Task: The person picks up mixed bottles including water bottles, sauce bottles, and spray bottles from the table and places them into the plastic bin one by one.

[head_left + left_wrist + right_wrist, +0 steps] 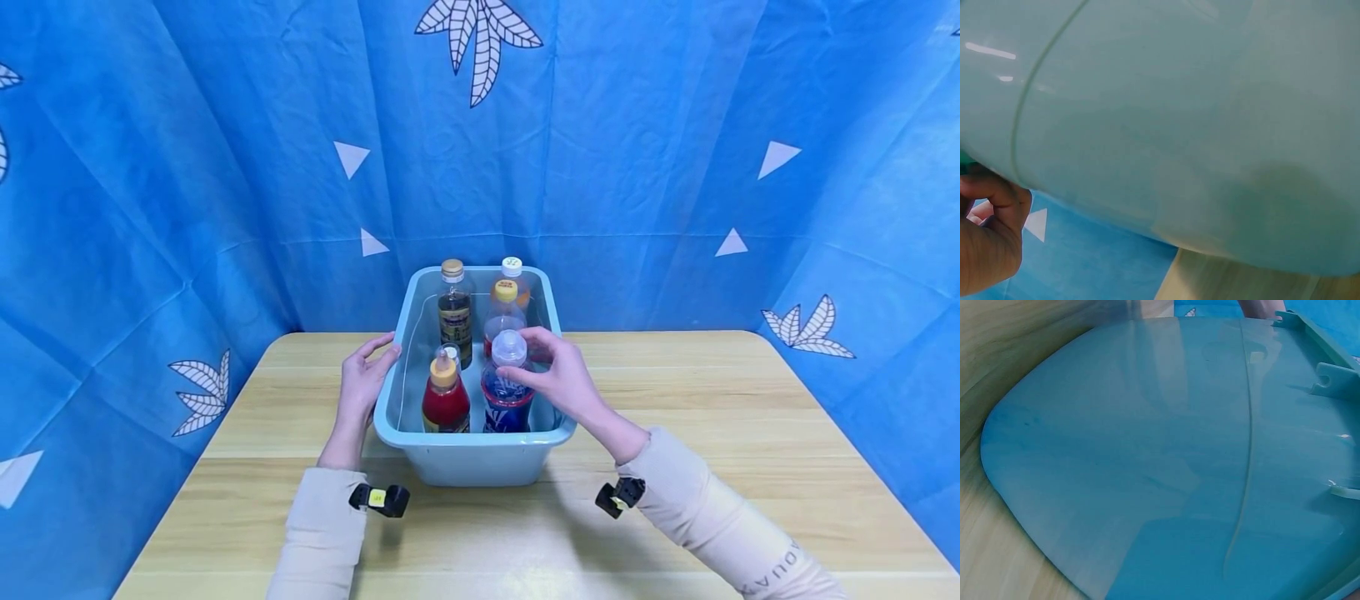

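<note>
A light-blue plastic basin stands on the table with several bottles upright inside. My left hand holds its left rim, the thumb at the edge and the fingers along the outside. The left wrist view shows this hand bent against the basin wall. My right hand reaches over the right rim and grips a blue-labelled drink bottle near its clear cap, thumb and fingers on either side. In the right wrist view, the basin's outer wall hides most of the work.
Inside the basin, a red sauce bottle stands front left, with a dark bottle behind. A yellow-capped bottle and a white-capped bottle stand back right. The wooden table meets a blue patterned cloth.
</note>
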Motion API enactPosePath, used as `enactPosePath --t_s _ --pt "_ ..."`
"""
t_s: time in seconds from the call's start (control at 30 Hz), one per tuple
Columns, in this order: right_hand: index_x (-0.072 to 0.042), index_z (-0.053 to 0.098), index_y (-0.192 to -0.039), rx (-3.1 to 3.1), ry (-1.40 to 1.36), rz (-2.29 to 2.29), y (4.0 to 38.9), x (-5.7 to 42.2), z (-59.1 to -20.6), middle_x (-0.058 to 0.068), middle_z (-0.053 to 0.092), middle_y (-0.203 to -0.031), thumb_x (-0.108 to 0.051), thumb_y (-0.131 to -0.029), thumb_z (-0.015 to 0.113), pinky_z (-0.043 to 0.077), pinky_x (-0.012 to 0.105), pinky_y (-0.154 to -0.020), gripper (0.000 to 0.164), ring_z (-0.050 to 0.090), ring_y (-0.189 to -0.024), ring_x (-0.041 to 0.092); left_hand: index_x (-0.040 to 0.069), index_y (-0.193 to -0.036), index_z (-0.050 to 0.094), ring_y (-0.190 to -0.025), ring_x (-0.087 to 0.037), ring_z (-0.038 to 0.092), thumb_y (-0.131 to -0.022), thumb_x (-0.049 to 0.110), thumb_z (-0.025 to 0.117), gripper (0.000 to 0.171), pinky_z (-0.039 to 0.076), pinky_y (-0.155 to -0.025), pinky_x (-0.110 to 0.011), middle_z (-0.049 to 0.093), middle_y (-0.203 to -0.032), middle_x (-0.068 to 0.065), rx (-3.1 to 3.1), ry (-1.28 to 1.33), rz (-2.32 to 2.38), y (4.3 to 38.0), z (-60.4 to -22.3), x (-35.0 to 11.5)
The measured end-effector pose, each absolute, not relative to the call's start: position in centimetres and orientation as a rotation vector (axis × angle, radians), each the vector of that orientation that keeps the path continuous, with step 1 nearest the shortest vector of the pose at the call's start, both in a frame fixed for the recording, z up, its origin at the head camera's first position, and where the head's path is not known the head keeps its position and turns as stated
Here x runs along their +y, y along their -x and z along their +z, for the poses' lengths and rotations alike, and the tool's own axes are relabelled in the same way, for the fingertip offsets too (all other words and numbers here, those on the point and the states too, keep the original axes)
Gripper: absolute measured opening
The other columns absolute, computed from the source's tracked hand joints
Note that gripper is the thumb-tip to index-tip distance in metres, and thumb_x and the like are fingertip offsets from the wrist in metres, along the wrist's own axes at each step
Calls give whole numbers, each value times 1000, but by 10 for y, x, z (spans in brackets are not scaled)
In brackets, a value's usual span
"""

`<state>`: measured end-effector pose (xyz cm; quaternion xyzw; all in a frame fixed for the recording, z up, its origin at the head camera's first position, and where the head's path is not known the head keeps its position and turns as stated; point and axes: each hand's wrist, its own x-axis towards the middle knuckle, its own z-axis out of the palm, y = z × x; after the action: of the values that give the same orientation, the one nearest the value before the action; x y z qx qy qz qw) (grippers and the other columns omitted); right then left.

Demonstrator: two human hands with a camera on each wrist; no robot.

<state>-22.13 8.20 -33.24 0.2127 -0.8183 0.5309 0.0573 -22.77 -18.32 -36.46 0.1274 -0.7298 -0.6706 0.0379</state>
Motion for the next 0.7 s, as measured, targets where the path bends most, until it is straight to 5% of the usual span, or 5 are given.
enactPosePath --t_s 0.13,0.47,0.7 --pt "-1 55 -112 -2485 -650 1603 219 82 -329 14 59 -107 -11 -74 72 45 47 -84 43 55 -98 28 16 -128 47 -100 -27 58 -87 32 55 45 50 -75 -35 55 -119 -14 -2253 -379 -2042 227 -364 -183" --pt "-12 54 -117 -2471 -658 1613 220 94 -335 4 58 -113 -28 -75 71 44 43 -86 48 54 -103 22 11 -126 49 -98 -30 58 -88 29 55 43 50 -76 -38 56 -114 -19 -2330 -294 -1914 230 -364 -185" --pt "-6 52 -119 -2463 -654 1578 214 101 -328 11 56 -116 -24 -79 67 42 43 -88 46 52 -106 24 7 -125 49 -99 -32 57 -89 25 54 41 49 -78 -41 56 -113 -22 -2395 -232 -1811 230 -364 -186"
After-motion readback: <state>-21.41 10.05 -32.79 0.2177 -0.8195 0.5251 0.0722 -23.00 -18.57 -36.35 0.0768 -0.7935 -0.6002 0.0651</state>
